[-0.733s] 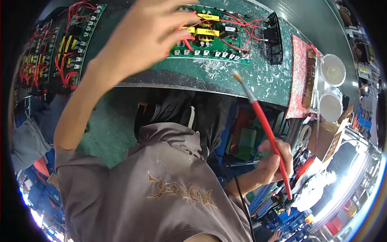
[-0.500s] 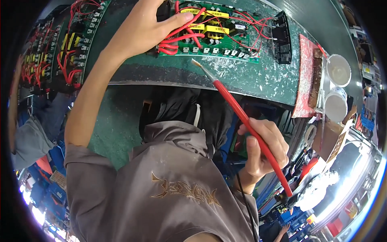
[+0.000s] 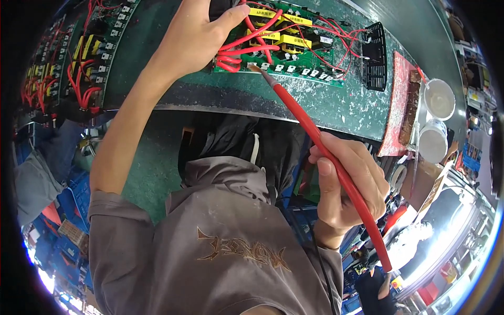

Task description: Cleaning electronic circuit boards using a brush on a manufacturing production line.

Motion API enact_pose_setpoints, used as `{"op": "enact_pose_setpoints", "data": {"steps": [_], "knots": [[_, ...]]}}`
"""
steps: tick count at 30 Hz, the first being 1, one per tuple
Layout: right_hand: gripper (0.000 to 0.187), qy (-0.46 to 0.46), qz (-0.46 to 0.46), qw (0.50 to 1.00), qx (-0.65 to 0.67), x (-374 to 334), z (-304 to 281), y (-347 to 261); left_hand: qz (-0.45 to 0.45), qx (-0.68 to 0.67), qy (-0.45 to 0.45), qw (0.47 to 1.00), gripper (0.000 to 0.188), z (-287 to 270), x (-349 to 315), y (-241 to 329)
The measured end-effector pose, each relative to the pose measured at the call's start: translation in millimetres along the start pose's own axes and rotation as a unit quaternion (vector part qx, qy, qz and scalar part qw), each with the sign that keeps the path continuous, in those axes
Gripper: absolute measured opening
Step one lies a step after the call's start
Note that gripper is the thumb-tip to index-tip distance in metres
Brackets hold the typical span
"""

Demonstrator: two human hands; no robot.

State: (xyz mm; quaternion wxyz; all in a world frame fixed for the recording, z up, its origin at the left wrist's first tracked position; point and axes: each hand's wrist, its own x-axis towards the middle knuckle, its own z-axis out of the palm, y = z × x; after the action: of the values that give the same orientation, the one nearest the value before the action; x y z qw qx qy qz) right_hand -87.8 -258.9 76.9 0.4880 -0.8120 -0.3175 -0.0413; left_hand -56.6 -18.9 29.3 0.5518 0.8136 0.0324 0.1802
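My right hand is closed round a red-handled paintbrush, held at a slant. Its bristle tip is at the near edge of a green circuit board, by a row of small components with white on them; whether it touches cannot be told. The board carries yellow-wrapped transformers and thick red wires. At its left end my left hand grips the board beside a black end piece, thumb over the wires; its other fingers are mostly hidden. Thin red wires lead to a black slotted panel on the right.
The green worktable is scuffed with white flecks. On its right lie a red board and two white cups, one with a red stick in it. More wired circuit boards lie at the left, near another person's grey clothing.
The brush tip has gone from over the tabletop to the board's near edge. In the picture, the board, the slotted panel and my left hand sit slightly further right.
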Motion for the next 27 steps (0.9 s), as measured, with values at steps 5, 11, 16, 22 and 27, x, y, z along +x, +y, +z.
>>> {"op": "enact_pose_setpoints", "data": {"steps": [5, 11, 16, 22, 27], "knots": [[0.022, -0.014, -0.022, 0.998, -0.056, -6.4, -7.0, -2.7, 0.008, 0.005, -0.008, 1.000, 0.065, -1.5, 1.0, -3.7], [0.021, 0.005, -0.033, 0.998, -0.045, -2.6, -4.0, 2.7, -0.142, -0.196, 0.025, 0.970, 0.060, 3.7, -0.4, -8.2], [0.020, 0.006, -0.051, 0.995, -0.085, -7.9, -7.6, 3.6, -0.126, -0.143, 0.026, 0.981, 0.062, 1.1, -0.5, -14.8], [0.019, 0.023, -0.048, 0.997, -0.053, -9.5, -20.1, 5.4, -0.123, -0.136, 0.027, 0.983, 0.061, 3.8, 0.8, -7.8], [0.020, -0.003, -0.069, 0.993, -0.099, -2.3, -15.0, 11.4, -0.129, -0.121, 0.033, 0.984, 0.061, 4.5, -0.8, -6.9]]}}
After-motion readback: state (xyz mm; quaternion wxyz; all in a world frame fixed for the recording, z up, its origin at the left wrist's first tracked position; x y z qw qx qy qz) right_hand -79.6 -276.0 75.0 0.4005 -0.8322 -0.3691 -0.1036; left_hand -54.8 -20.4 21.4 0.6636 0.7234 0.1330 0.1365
